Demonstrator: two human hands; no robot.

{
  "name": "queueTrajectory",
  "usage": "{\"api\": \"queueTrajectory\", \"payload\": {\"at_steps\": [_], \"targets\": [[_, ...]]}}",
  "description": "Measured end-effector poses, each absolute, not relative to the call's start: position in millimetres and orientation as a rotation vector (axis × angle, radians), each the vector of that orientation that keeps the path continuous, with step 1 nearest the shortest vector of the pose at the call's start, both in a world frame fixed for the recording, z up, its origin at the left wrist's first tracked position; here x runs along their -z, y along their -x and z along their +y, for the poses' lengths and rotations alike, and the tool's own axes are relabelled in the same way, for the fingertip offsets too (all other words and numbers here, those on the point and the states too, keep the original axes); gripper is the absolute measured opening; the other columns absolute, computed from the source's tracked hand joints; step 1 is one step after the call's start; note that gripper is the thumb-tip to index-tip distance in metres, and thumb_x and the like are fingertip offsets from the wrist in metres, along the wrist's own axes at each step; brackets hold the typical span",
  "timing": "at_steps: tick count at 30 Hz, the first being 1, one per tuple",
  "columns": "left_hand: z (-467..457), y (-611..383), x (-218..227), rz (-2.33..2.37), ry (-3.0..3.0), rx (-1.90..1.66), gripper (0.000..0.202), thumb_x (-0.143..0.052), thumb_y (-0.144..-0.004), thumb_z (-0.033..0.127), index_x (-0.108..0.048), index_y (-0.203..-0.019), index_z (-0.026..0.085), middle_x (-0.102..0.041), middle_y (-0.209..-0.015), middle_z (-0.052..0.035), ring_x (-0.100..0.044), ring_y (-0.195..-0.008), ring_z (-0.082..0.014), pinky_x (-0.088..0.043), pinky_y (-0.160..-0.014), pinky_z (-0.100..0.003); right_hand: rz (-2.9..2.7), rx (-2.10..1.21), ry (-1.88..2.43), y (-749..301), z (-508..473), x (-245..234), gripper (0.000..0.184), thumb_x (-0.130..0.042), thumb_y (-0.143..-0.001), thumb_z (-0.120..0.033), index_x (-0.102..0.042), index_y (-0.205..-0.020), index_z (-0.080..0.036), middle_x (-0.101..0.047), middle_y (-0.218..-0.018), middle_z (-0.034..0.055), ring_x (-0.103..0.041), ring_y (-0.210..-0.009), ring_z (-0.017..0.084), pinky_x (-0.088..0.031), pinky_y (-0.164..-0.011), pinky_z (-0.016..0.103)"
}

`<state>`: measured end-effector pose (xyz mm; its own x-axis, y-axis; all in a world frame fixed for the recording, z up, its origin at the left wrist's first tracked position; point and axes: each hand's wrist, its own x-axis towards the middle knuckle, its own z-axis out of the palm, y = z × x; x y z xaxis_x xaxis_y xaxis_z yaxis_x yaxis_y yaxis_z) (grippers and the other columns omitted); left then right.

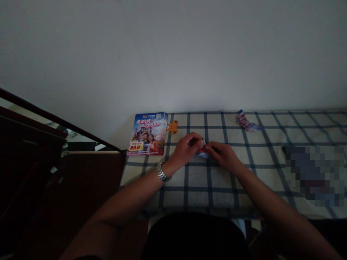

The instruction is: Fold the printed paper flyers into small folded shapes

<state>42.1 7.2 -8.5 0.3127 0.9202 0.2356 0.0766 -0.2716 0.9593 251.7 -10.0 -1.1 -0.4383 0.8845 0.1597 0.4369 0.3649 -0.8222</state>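
Note:
Over the checked cloth, my left hand point(188, 148) and my right hand point(222, 154) meet, fingertips close together. Both are closed on a small piece of printed paper point(202, 153), blue, white and red, which looks folded. The fingers cover much of it. To the left of my hands lies a stack of printed flyers point(148, 135) with a blue and pink picture and a yellow price label. A small orange bear-shaped figure point(172, 127) sits between the stack and my left hand. A metal watch point(163, 172) is on my left wrist.
A blue and white checked cloth point(173, 191) covers the surface, which meets a pale wall point(189, 54). At the back right lies a curved strip of folded printed paper point(245, 122). A pixelated patch point(314, 177) hides something at right. Dark furniture point(24, 151) stands left.

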Motion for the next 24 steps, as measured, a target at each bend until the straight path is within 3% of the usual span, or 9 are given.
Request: {"api": "queueTrajectory", "payload": {"at_steps": [10,21,24], "targets": [[6.8,-44.5,10.4,0.897,-1.577,-1.102,0.028,-0.067,-0.099,0.047,-0.062,-0.095,0.020,-0.068,-0.083,-0.0009,-0.065,-0.076,-0.0136,-0.052,-0.072,-0.025,-2.095,-0.841,1.149,-255.2,-9.0,0.3,0.037,-0.049,-0.107,-0.048,-0.075,-0.094,-0.024,-0.075,-0.081,0.0028,-0.067,-0.072,0.020,-0.049,-0.069,0.031],[6.8,-40.5,6.6,0.893,-1.674,-1.003,0.026,-0.068,-0.098,0.045,-0.071,-0.097,0.019,-0.073,-0.091,-0.0026,-0.068,-0.082,-0.0156,-0.053,-0.076,-0.027,-2.064,-0.919,1.122,-256.6,-9.4,6.5,0.034,-0.053,-0.105,-0.046,-0.077,-0.094,-0.026,-0.078,-0.086,0.0032,-0.070,-0.077,0.021,-0.052,-0.072,0.032],[7.6,-40.8,6.6,0.893,-1.607,-1.031,0.029,-0.071,-0.096,0.047,-0.070,-0.093,0.019,-0.073,-0.088,-0.0025,-0.067,-0.080,-0.0154,-0.052,-0.074,-0.026,-2.027,-0.961,1.083,-254.4,-10.1,2.8,0.032,-0.054,-0.106,-0.045,-0.078,-0.098,-0.027,-0.080,-0.095,0.0030,-0.074,-0.086,0.023,-0.055,-0.080,0.032]]}}
